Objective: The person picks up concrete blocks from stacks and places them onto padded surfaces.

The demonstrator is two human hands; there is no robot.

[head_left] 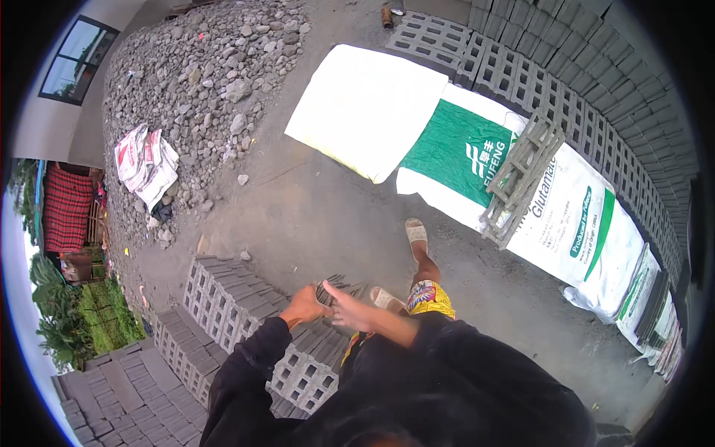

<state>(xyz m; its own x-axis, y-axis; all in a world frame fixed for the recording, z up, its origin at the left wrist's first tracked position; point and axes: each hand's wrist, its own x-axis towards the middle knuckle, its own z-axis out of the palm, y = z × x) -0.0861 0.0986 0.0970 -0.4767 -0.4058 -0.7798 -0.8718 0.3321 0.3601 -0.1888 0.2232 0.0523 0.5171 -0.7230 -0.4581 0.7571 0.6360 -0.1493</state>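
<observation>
My two hands meet in front of my body, above a stack of grey hollow concrete blocks (231,305). My left hand (302,306) comes in from the left in a dark sleeve, its fingers partly hidden where they meet the other hand. Next to it, touching or nearly so, my right hand (351,311) has its fingers stretched out and thumb raised. Nothing shows in the right hand. What the left fingers do cannot be made out.
A gravel heap (216,97) with crumpled white sacks (146,162) lies at the far left. White and green sacks (454,141) cover blocks to the right, with a grey block-shaped frame (525,179) on top. More hollow blocks (566,97) are stacked behind. Grey ground (298,216) runs between.
</observation>
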